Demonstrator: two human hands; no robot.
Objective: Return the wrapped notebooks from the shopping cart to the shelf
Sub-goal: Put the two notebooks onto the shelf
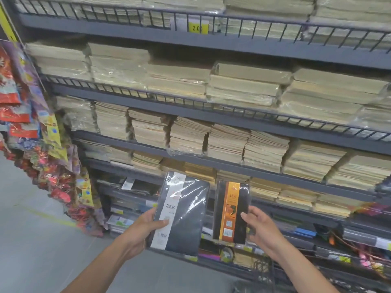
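Note:
My left hand (143, 231) grips a large dark notebook (184, 216) in shiny plastic wrap, with a white strip down its left side marked 25K. My right hand (259, 227) holds a smaller black notebook (231, 212), also wrapped, with an orange strip marked 48K. Both are held upright, side by side and apart, in front of the lower levels of a dark grey metal shelf (211, 163). Black wrapped notebooks (135, 187) lie on a low level behind the large notebook. The black wire rim of the shopping cart (264, 269) shows at the bottom right, under my right forearm.
The upper levels carry wrapped stacks of tan paper booklets (243, 85) behind wire rails. A yellow price tag (197, 28) reads 200. Colourful red and yellow packets (27, 115) hang at the left. Grey floor (31, 229) with a yellow line lies at lower left. Mixed stationery fills the lowest levels.

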